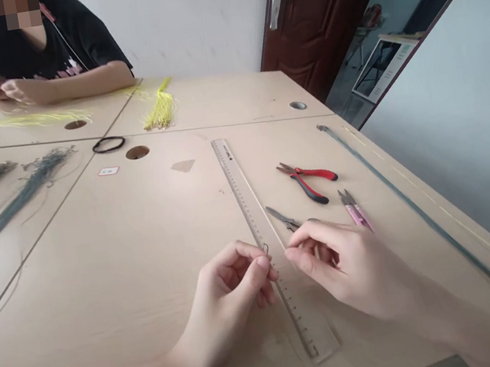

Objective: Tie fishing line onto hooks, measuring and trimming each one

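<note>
My left hand (237,284) is closed in a pinch on a small dark hook (265,248), whose curved end sticks up above the thumb and forefinger. To its right, my right hand (336,262) is pinched too; what its fingertips hold, if anything, is too fine to see. Both hands are over a clear plastic ruler (249,207) that lies lengthwise on the table. Just beyond my right hand lie small scissors (282,217), their handles partly hidden by it. Red-and-black pliers (307,178) and pink thread snips (354,208) lie farther right.
Grey-green strand bundles (3,215) lie at left, and another long bundle (395,194) runs along the right edge. A yellow strand bundle (161,107), a black ring (108,144) and a table hole (137,153) are farther back. Across the table sits a person (78,42).
</note>
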### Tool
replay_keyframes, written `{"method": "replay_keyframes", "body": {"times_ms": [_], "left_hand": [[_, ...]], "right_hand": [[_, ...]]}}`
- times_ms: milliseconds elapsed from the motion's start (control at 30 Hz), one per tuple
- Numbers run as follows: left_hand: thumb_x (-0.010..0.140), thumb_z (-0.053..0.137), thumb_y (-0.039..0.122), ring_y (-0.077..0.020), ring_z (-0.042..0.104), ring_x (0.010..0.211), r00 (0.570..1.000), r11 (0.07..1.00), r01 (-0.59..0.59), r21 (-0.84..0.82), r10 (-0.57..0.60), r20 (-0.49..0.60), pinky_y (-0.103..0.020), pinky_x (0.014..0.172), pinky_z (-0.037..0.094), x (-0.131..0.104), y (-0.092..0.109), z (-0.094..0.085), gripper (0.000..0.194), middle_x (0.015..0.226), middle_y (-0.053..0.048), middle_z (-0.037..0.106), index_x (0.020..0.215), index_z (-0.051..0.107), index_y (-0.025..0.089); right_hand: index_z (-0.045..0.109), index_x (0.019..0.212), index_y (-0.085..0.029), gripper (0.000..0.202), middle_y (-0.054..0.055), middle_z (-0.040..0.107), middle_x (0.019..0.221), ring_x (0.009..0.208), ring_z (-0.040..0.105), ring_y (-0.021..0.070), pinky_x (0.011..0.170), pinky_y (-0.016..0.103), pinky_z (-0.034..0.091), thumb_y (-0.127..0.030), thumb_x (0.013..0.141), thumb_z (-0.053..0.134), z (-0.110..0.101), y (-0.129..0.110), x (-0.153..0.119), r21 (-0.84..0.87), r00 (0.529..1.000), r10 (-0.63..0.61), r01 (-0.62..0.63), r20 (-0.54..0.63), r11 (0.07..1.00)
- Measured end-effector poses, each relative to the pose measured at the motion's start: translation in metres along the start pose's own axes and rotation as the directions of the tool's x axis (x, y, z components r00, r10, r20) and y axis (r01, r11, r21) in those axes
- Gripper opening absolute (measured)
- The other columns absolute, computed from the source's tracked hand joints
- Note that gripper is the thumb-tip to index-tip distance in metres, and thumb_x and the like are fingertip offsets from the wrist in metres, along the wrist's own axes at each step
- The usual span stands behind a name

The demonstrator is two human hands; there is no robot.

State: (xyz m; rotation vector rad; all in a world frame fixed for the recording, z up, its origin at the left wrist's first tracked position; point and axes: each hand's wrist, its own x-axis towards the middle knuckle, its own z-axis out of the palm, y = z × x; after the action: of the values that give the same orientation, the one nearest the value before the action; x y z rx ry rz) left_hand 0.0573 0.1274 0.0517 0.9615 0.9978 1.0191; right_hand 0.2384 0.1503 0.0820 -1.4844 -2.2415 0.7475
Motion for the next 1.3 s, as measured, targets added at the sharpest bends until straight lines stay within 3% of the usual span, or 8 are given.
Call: {"method": "replay_keyframes", "body": {"times_ms": [133,233,367,800,867,967,1067,1300], "left_hand": [[0.087,0.058,0.029,-0.0077,0.053,0.056,0.998,0.998,0.002,0.060,-0.005,0.060,-0.018,0.056,0.043,-0.002,0.001,-0.001,0.018,0.063,0.003,0.058,0.075,0.058,0.016],[0.087,0.059,0.027,-0.0080,0.054,0.059,0.995,0.995,0.011,0.100,-0.021,0.103,-0.017,0.057,0.043,-0.003,0.002,-0.001,0.017,0.064,0.002,0.060,0.073,0.060,0.017],[0.086,0.060,0.025,-0.0092,0.056,0.062,0.985,0.989,0.038,0.144,-0.062,0.161,-0.017,0.059,0.043,-0.003,0.004,0.000,0.014,0.064,0.002,0.062,0.074,0.062,0.018],[0.083,0.063,0.026,-0.0064,0.053,0.059,0.986,0.984,0.078,0.159,-0.099,0.130,-0.013,0.056,0.043,-0.005,0.001,-0.002,0.016,0.062,0.004,0.060,0.069,0.062,0.017],[0.083,0.063,0.024,-0.0054,0.053,0.059,0.988,0.988,0.051,0.148,-0.071,0.136,-0.012,0.056,0.043,-0.005,0.000,-0.003,0.016,0.061,0.005,0.060,0.068,0.060,0.017],[0.085,0.062,0.023,-0.0040,0.056,0.058,0.991,0.993,0.017,0.113,-0.033,0.133,-0.010,0.058,0.044,-0.005,-0.001,-0.005,0.015,0.062,0.006,0.063,0.071,0.059,0.018],[0.087,0.060,0.023,-0.0030,0.056,0.056,0.995,0.999,-0.002,0.049,-0.002,0.096,-0.010,0.057,0.045,-0.003,-0.004,-0.006,0.015,0.062,0.007,0.062,0.072,0.058,0.018],[0.086,0.061,0.022,-0.0019,0.055,0.054,0.998,0.999,-0.039,-0.036,0.041,0.057,-0.009,0.055,0.045,-0.001,-0.007,-0.005,0.016,0.060,0.007,0.061,0.071,0.056,0.018]], "right_hand": [[0.055,0.109,-0.021,0.017,0.000,0.059,0.088,0.075,0.058,0.0101,0.062,0.022,0.046,-0.023,0.094,0.046,0.001,0.000,-0.002,0.280,0.973,-0.230,0.222,-0.002,0.934],[0.058,0.101,-0.018,0.013,0.001,0.059,0.091,0.080,0.057,0.0099,0.062,0.021,0.045,-0.020,0.095,0.047,0.001,0.001,-0.001,0.359,0.958,-0.288,0.271,-0.008,0.893],[0.060,0.084,-0.017,0.012,-0.001,0.058,0.080,0.072,0.054,0.0090,0.056,0.022,0.042,-0.019,0.093,0.051,-0.002,0.001,0.002,0.377,0.953,-0.302,0.273,0.019,0.885],[0.064,0.085,-0.021,0.012,-0.005,0.059,0.081,0.070,0.054,0.0055,0.060,0.018,0.042,-0.025,0.092,0.055,-0.002,0.000,0.002,0.337,0.956,-0.290,0.260,0.039,0.905],[0.063,0.092,-0.022,0.011,-0.005,0.061,0.089,0.073,0.058,0.0060,0.061,0.019,0.043,-0.029,0.092,0.054,-0.006,0.002,0.005,0.266,0.969,-0.242,0.219,0.056,0.939],[0.063,0.089,-0.024,0.014,-0.005,0.062,0.094,0.073,0.060,0.0101,0.061,0.026,0.041,-0.031,0.092,0.051,-0.018,0.012,0.010,-0.077,0.999,-0.028,0.029,0.024,0.997],[0.063,0.080,-0.026,0.016,-0.005,0.062,0.084,0.068,0.059,0.0142,0.056,0.028,0.038,-0.036,0.087,0.054,-0.030,0.025,0.012,-0.337,0.987,0.159,-0.148,0.004,0.930],[0.055,0.063,-0.021,0.034,-0.003,0.059,0.062,0.057,0.053,0.0146,0.054,0.028,0.033,-0.040,0.090,0.046,-0.030,0.027,0.008,-0.464,0.969,0.209,-0.125,0.133,0.877]]}}
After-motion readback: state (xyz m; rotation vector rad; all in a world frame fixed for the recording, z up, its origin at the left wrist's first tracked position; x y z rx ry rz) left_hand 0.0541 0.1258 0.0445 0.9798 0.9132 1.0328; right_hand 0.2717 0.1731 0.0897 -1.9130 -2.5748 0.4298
